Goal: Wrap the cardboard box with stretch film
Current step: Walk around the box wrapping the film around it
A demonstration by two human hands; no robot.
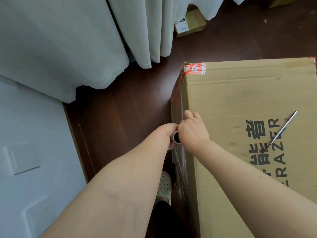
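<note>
Cardboard box (240, 103): large, printed top up, on the floor at my right; red tape at its far left corner
Curtains (68, 40): pale, hanging to the floor, far left
Floor (128, 103): dark wood, between curtains and box
White panel (34, 134): at my left, raised rectangles on it
Stretch film (180, 162): clear, wrinkled, lying on the box's left side face, near end
Left hand (167, 137): fingers wrapped round the film roll, just beside the box's left edge
Right hand (192, 133): touching the roll's top, fingers curled down over the box's upper left edge; whether they pinch film I cannot tell
Small carton (190, 23): labelled, far off by the curtains
Shoe (164, 184): white, perforated, beside the box
Film roll (176, 138): upright, open core facing me, between my hands
Slim silver tool (283, 129): lying on the box top; pen or cutter, cannot tell
</note>
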